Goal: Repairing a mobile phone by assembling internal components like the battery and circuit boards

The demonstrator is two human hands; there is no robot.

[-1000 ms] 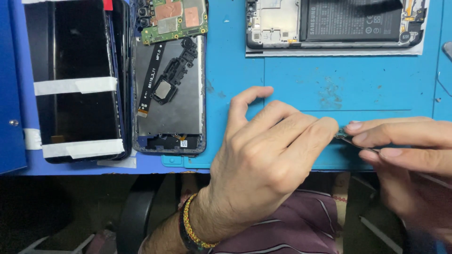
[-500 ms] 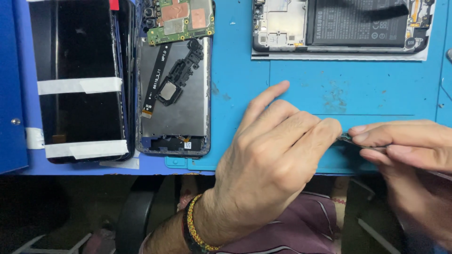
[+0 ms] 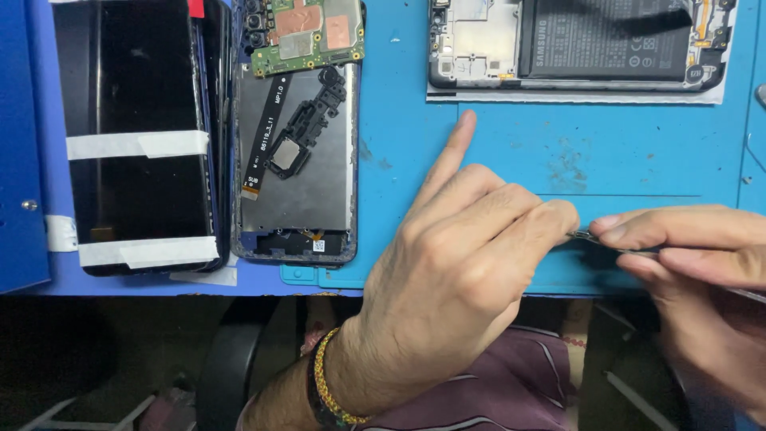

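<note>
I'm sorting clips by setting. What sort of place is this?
Most likely a phone repair bench. A blue mat carries an opened phone with its battery bared, a green circuit board and a taped screen, while the right hand holds tweezers beside the left hand.

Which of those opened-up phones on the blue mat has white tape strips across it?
The black screen panel at far left, crossed by two white tape bands. The opened phone beside it and the one at top right carry none.

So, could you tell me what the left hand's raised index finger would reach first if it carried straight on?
From the left hand, across bare blue mat, it likely meets the opened phone near its left end, though height is unclear.
</note>
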